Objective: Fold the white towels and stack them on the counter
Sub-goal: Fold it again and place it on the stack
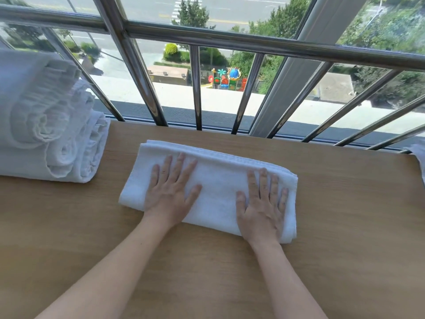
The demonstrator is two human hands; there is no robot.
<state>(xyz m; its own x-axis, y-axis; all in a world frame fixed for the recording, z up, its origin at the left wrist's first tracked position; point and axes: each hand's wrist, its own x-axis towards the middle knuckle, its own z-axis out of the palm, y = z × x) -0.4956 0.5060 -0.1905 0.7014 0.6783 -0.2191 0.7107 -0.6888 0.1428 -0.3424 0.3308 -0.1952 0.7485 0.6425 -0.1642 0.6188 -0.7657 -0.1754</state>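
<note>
A white towel (218,180), folded into a flat rectangle, lies in the middle of the wooden counter (345,215). My left hand (170,192) rests flat on its left half, fingers spread. My right hand (262,203) presses flat on its right half, near the folded right edge. Neither hand grips the cloth. At the far left stands a stack of folded white towels (46,125), their rolled ends facing me.
A metal railing with slanted bars (195,88) and a window run along the counter's back edge. A bit of another white cloth (419,157) shows at the right edge. Bare wood lies in front of the towel and to its right.
</note>
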